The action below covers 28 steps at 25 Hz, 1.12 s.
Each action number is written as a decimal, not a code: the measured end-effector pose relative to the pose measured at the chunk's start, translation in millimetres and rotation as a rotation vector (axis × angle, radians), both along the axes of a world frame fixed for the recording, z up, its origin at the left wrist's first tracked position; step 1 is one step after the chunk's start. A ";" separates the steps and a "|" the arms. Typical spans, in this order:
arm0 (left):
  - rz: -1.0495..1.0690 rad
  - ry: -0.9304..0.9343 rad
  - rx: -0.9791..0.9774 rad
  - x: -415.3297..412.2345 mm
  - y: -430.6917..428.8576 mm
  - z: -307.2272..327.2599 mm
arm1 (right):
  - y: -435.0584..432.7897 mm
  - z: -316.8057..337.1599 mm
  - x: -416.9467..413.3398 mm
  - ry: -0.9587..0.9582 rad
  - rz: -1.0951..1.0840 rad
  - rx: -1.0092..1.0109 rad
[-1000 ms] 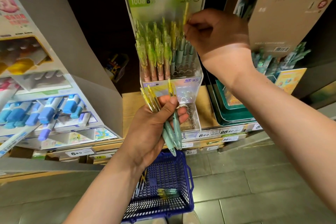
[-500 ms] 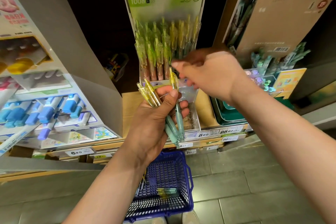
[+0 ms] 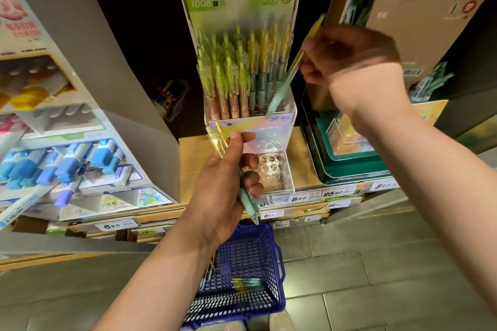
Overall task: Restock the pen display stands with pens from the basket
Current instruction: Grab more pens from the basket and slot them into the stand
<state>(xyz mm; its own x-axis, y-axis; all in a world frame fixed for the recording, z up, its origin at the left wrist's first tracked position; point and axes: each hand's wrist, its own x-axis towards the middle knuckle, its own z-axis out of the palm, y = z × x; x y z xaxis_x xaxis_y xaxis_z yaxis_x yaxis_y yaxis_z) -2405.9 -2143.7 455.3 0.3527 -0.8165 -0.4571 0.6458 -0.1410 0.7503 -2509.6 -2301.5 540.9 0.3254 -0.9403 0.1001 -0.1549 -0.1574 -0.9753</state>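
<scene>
A clear acrylic pen stand (image 3: pixel 289 115) on the wooden shelf holds rows of green and yellow-capped pens (image 3: pixel 236 70). My right hand (image 3: pixel 349 59) pinches one yellow-and-teal pen (image 3: pixel 289 75), tilted, its tip over the stand's right front corner. My left hand (image 3: pixel 228 185) grips a small bunch of the same pens (image 3: pixel 248 200) just in front of the stand's lower tier. The blue plastic basket (image 3: pixel 277 255) sits on the floor below, with a few pens (image 3: pixel 246 283) lying inside.
A grey display of blue-capped markers (image 3: pixel 67 161) stands on the left. A green tray stand (image 3: pixel 349 166) and a brown cardboard display (image 3: pixel 419 8) stand on the right. Price tags (image 3: pixel 314 196) line the shelf edge. Grey floor tiles lie right of the basket.
My right hand took one pen from the bunch in my left hand and lifted it up and right to the stand. My left hand stayed nearly still.
</scene>
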 end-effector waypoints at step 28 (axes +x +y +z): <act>-0.050 -0.016 -0.172 -1.9 -1.0 -0.4 | 35.5 -32.7 0.2 0.363 0.403 0.165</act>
<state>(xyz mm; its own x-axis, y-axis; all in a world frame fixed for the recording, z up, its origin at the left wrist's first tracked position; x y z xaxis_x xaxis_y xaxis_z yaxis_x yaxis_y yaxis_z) -2407.9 -2144.7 454.9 0.3156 -0.8989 -0.3041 0.6287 -0.0419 0.7765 -2509.5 -2266.0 508.2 0.6482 -0.7282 -0.2229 -0.4440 -0.1235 -0.8875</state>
